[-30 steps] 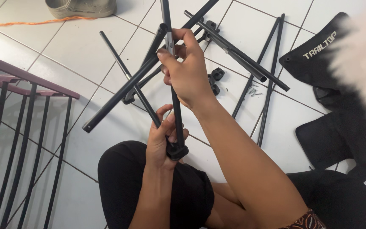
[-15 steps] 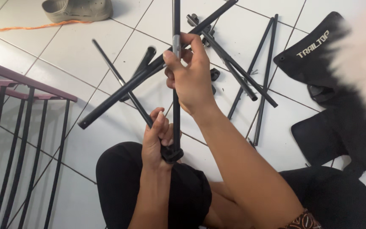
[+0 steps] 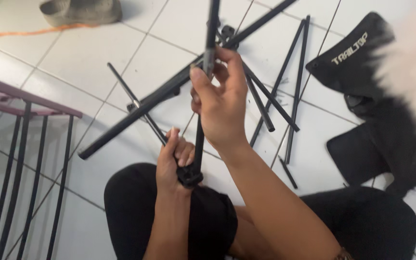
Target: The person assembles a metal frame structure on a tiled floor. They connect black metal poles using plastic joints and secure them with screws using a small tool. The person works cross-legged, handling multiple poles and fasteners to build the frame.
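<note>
I sit on a white tiled floor with a black folding pole frame in front of me. My right hand point(image 3: 222, 98) grips an upright black pole point(image 3: 212, 29) near its silver joint. My left hand point(image 3: 174, 159) holds the lower end of that pole at a black plastic hub point(image 3: 190, 177), just above my knee. A thinner black rod point(image 3: 136, 103) slants up-left from the left hand. More linked black poles point(image 3: 266, 96) fan out on the tiles behind the right hand.
A long black tube point(image 3: 131, 123) lies diagonally across the tiles. A black fabric seat point(image 3: 362, 82) lies at right beside something furry. A dark metal railing point(image 3: 20, 144) stands at left. A grey shoe point(image 3: 80, 10) and an orange cord point(image 3: 20, 32) lie at the far left.
Both hands and the upright pole have shifted slightly right and nearer; the view has drifted down-left, so the floor poles and fabric sit lower-right in frame. The grips are unchanged.
</note>
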